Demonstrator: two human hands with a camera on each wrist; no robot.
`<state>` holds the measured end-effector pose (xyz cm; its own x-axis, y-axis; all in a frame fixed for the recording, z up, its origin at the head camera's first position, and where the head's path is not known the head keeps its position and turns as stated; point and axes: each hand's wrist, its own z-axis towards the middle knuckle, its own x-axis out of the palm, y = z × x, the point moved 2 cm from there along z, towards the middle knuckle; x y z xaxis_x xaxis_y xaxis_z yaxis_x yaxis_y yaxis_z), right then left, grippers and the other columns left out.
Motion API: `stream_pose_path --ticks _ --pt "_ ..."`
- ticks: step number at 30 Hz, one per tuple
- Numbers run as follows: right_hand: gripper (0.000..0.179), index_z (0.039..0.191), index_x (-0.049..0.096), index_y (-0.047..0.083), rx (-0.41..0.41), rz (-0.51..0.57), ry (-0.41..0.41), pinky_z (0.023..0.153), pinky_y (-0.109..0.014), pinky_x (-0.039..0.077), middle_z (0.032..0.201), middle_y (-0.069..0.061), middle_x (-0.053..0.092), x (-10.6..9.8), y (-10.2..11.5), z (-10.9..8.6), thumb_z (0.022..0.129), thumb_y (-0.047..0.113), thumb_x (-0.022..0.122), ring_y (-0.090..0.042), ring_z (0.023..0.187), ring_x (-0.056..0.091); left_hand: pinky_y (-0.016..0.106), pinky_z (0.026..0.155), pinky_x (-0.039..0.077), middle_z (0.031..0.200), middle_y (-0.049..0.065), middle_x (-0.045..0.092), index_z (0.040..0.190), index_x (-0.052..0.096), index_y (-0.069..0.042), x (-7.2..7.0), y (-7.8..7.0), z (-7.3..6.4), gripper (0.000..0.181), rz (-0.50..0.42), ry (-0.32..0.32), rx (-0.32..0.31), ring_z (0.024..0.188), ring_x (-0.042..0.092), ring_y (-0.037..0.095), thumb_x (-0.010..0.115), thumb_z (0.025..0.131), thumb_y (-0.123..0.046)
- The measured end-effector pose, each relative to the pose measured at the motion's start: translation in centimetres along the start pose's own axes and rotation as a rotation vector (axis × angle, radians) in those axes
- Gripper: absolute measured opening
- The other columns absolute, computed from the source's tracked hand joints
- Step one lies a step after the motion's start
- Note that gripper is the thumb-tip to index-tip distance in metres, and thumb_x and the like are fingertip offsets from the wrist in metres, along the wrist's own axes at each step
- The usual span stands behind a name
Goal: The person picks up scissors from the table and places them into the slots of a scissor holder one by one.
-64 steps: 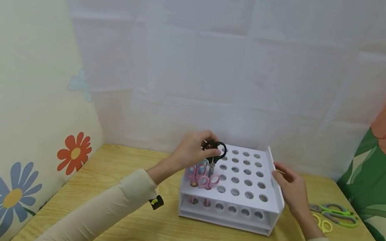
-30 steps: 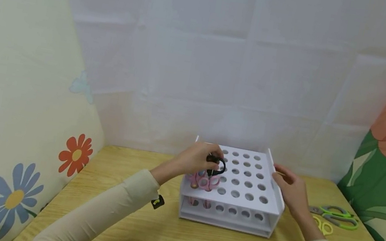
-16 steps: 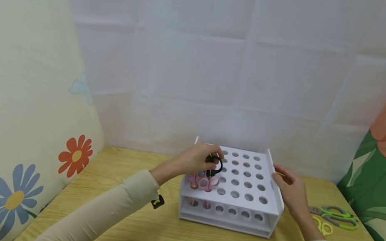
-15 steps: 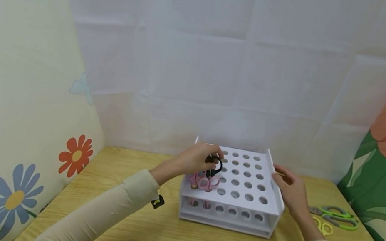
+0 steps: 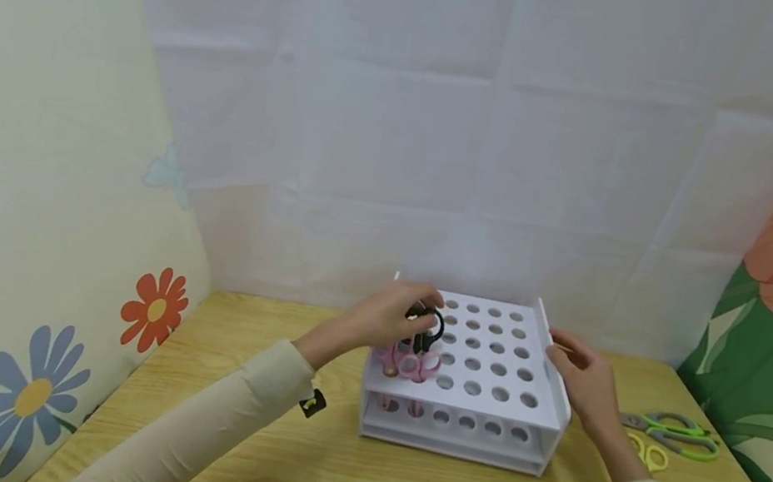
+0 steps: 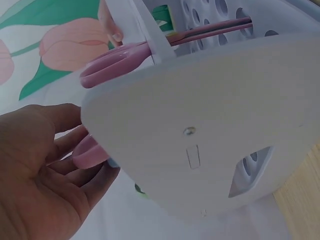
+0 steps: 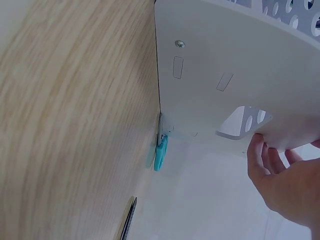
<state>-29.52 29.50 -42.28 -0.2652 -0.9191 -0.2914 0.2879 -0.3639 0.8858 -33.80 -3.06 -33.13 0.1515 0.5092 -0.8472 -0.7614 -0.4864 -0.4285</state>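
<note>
A white two-tier rack (image 5: 503,415) with rows of round holes stands on the wooden table. Two pairs of pink-handled scissors, one at the corner (image 5: 385,356) and one beside it (image 5: 431,361), hang blades down in its front left holes. Just behind them, my left hand (image 5: 389,317) holds black-handled scissors (image 5: 425,340) by a loop, thumb and fingers at the handle. The rack's side wall hides those fingertips in the left wrist view, where a pink handle (image 6: 115,64) sticks up. My right hand (image 5: 584,382) grips the top edge of the rack's right side panel (image 7: 220,65).
Right of the rack lie green-and-grey scissors (image 5: 678,435) and yellow scissors (image 5: 655,459). In the right wrist view, teal-handled scissors (image 7: 160,152) lie by the rack's base, with a thin dark blade-like thing (image 7: 128,220) farther off. A white cloth (image 5: 390,124) hangs behind.
My left hand has lowered the black-handled scissors toward the rack over the last two seconds, then shifted slightly up and left. The right hand keeps its grip on the panel.
</note>
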Motion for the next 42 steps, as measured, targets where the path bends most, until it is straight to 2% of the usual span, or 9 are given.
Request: stream_pose_path --ticks 4,9,13,17,21,26,31,35,42 --pt "0.044 0.139 0.06 -0.002 0.004 0.0 0.003 0.075 -0.018 0.053 0.132 -0.023 0.062 -0.1 0.0 0.0 0.102 0.022 0.064 0.002 0.095 0.061 0.031 0.092 0.052 0.122 0.009 0.067 0.129 0.061 -0.005 -0.9 0.2 -0.5 0.03 -0.052 -0.047 -0.028 0.106 0.065 0.017 0.061 0.104 -0.022" --pt "0.045 0.14 0.059 -0.001 0.007 -0.009 0.004 0.075 -0.017 0.052 0.134 -0.022 0.061 -0.3 0.1 0.0 0.103 0.024 0.064 0.002 0.096 0.06 0.031 0.094 0.051 0.122 0.01 0.068 0.129 0.062 -0.003 -1.9 0.4 -1.6 0.031 -0.082 -0.183 -0.022 0.106 0.065 0.017 0.061 0.105 -0.023" --pt "0.046 0.141 0.059 -0.001 0.01 -0.02 0.005 0.075 -0.017 0.052 0.136 -0.022 0.061 -0.4 0.1 0.2 0.103 0.024 0.063 0.002 0.096 0.06 0.035 0.097 0.05 0.121 0.009 0.068 0.129 0.062 -0.005 -2.2 1.0 -2.6 0.03 -0.122 -0.273 -0.038 0.108 0.064 0.017 0.061 0.105 -0.023" --pt "0.046 0.141 0.059 -0.001 0.014 -0.022 0.002 0.074 -0.017 0.052 0.136 -0.022 0.06 -0.3 0.0 0.2 0.103 0.024 0.063 0.002 0.096 0.059 0.042 0.101 0.048 0.125 0.009 0.066 0.131 0.061 -0.006 -2.0 1.8 -3.6 0.031 -0.152 -0.324 -0.089 0.112 0.063 0.02 0.06 0.105 -0.024" --pt "0.045 0.14 0.06 -0.001 0.006 -0.009 -0.002 0.075 -0.017 0.052 0.134 -0.022 0.062 -0.2 0.1 0.2 0.102 0.023 0.064 0.002 0.095 0.06 0.045 0.102 0.046 0.132 0.011 0.062 0.134 0.06 -0.005 -1.3 2.9 -4.4 0.034 -0.188 -0.354 -0.188 0.115 0.061 0.024 0.06 0.105 -0.023" --pt "0.045 0.14 0.06 -0.002 -0.008 0.0 -0.001 0.075 -0.017 0.052 0.134 -0.022 0.061 -0.3 0.0 0.1 0.102 0.023 0.064 0.002 0.095 0.061 0.047 0.103 0.045 0.137 0.014 0.058 0.142 0.054 -0.001 0.3 4.7 -5.1 0.041 -0.375 -0.419 -0.261 0.121 0.058 0.03 0.058 0.106 -0.02" --pt "0.044 0.138 0.06 -0.002 -0.016 0.002 -0.01 0.074 -0.017 0.052 0.132 -0.023 0.062 -0.4 -0.1 0.0 0.102 0.023 0.064 0.003 0.095 0.061 0.053 0.107 0.04 0.146 0.015 0.052 0.15 0.047 -0.005 2.8 6.8 -5.7 0.048 -0.573 -0.421 -0.353 0.13 0.052 0.035 0.056 0.107 -0.023" --pt "0.044 0.137 0.061 -0.003 -0.013 0.01 -0.008 0.074 -0.018 0.053 0.131 -0.023 0.062 -0.3 -0.2 -0.1 0.102 0.023 0.065 0.002 0.094 0.062 0.056 0.109 0.036 0.15 0.01 0.049 0.151 0.048 -0.006 3.9 7.8 -6.0 0.048 -0.696 -0.407 -0.417 0.136 0.045 0.034 0.055 0.106 -0.023" --pt "0.046 0.139 0.06 -0.002 0.001 0.0 -0.013 0.076 -0.017 0.052 0.133 -0.022 0.062 -0.3 0.0 0.0 0.102 0.025 0.065 0.002 0.096 0.061 0.058 0.107 0.039 0.153 0.007 0.045 0.152 0.046 -0.012 4.5 8.6 -6.0 0.048 -0.918 -0.367 -0.412 0.136 0.045 0.03 0.054 0.106 -0.025"
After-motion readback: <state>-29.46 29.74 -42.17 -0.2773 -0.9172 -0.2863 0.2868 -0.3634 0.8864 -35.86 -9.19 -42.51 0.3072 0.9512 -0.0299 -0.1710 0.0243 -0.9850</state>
